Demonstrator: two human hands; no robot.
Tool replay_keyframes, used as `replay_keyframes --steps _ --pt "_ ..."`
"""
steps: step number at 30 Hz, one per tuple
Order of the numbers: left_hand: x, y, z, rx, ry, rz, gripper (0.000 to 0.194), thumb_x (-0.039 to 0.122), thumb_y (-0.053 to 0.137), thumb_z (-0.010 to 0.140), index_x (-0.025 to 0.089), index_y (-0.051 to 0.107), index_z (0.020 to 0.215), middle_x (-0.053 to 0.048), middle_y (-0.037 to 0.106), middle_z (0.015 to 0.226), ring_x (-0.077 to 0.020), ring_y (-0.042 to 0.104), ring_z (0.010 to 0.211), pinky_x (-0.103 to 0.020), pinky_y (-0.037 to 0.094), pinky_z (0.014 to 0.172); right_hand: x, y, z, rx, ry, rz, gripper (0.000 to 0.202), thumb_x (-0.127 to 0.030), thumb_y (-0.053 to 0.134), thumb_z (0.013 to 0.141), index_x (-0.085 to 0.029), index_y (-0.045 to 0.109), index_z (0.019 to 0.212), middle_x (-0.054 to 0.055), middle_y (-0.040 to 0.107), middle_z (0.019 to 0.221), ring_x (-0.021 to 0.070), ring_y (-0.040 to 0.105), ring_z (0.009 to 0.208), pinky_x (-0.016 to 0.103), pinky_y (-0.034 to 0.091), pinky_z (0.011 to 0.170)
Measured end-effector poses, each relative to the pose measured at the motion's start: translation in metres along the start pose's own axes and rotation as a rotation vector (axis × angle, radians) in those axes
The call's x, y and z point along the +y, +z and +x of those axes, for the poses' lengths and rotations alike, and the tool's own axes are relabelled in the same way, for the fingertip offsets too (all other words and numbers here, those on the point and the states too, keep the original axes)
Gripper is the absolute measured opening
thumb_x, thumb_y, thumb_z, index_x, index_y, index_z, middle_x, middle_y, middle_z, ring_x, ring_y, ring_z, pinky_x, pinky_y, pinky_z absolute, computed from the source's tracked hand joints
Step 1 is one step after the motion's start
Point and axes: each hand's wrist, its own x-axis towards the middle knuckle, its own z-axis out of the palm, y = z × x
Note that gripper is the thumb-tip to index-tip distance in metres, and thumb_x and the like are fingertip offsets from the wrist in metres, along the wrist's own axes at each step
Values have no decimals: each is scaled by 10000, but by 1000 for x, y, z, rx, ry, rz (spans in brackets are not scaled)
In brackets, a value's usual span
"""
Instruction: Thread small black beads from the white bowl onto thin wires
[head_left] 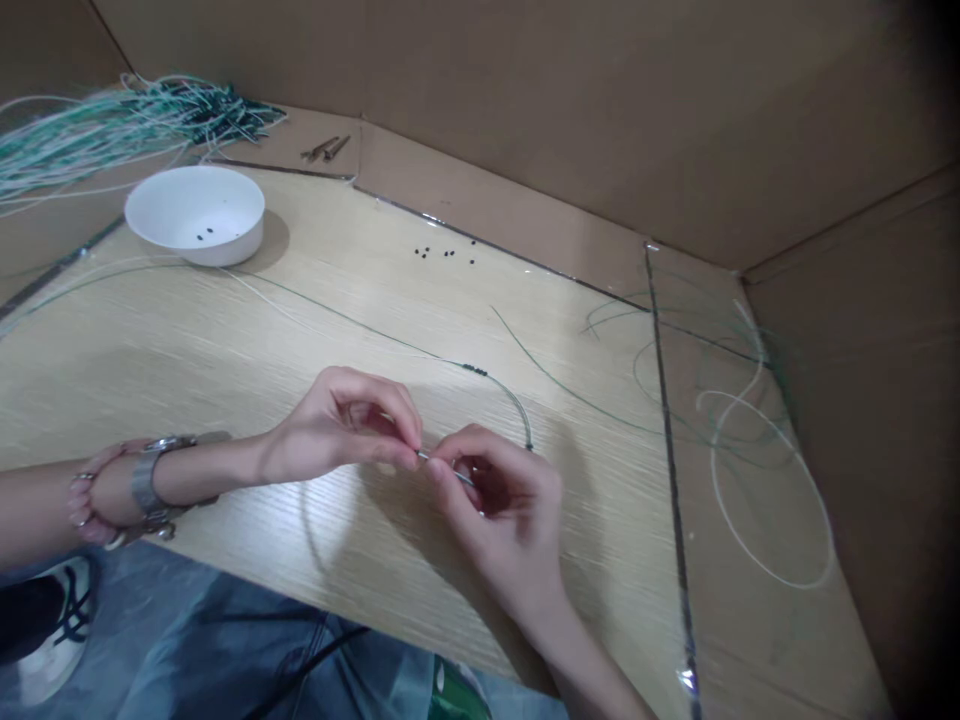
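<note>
Both hands meet over the middle of the table, fingertips nearly touching. My left hand (356, 425) pinches the end of a thin cord between thumb and forefinger. Just to its right, my right hand (502, 495) grips the same cord, its thumb and forefinger pressed together. A short greyish stretch shows between and below the fingers; its exact make-up is too small to tell. Behind the right hand the green-and-white cord (516, 398) curves up to a row of small dark beads (475, 370), then runs off leftward across the table. One dark piece sits on the curve near the right knuckles.
A white bowl (236, 240) with a few dark beads stands at the back left. Several loose beads (448, 253) lie near the back edge. Beyond the bowl are a bundle of cords (150, 130) and small metal tools (326, 150). Loose cord (829, 520) coils on cardboard at right.
</note>
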Motion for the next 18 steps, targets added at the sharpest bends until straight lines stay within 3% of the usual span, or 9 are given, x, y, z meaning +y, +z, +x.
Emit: replay_keyframes --steps 14,18 --pt "2 0 -2 -6 -106 58 128 64 754 672 172 740 740 -8 711 718 -99 648 658 -149 508 598 1 4 -2 37 15 37 124 -213 620 804 -185 620 683 -35 536 545 57 375 455 183 270 403" --pt "1 0 -2 -4 -114 106 87 104 718 730 181 736 764 -2 704 712 -90 635 646 -153 510 598 2 5 -1 56 59 101 125 -224 631 795 -186 625 676 -29 537 540 76 445 478 186 304 408"
